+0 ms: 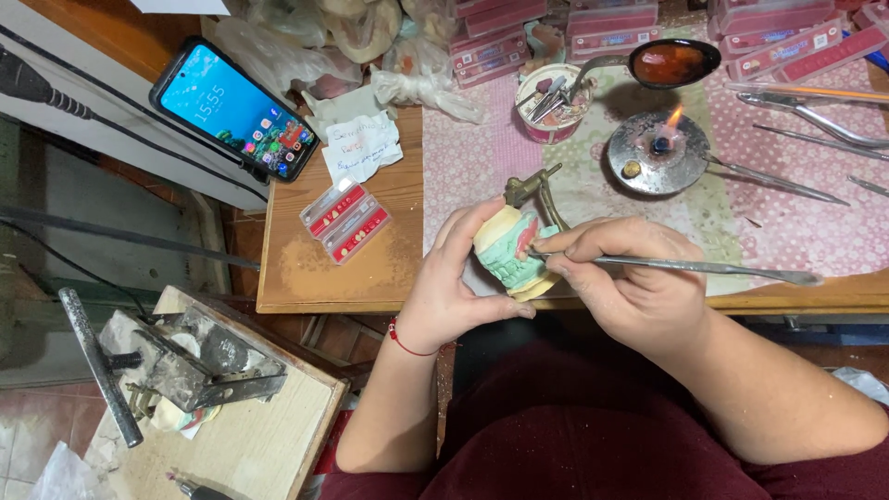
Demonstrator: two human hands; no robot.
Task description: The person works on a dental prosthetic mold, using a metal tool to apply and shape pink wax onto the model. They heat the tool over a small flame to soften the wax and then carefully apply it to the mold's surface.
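Dental model of cream plaster with green wax and a brass hinge (512, 248) sat at the centre of the frame, just over the table's front edge. Left hand (454, 282) had its fingers wrapped around the model. Right hand (630, 278) pinched a long thin metal wax tool (704, 268), its tip touching the model. Beyond, on the pink patterned cloth (472, 157), a small round metal burner (657, 153) showed a flame (small, orange). A white cup of tools (553, 102) stood nearby. At upper left lay a lit black smartphone (234, 108).
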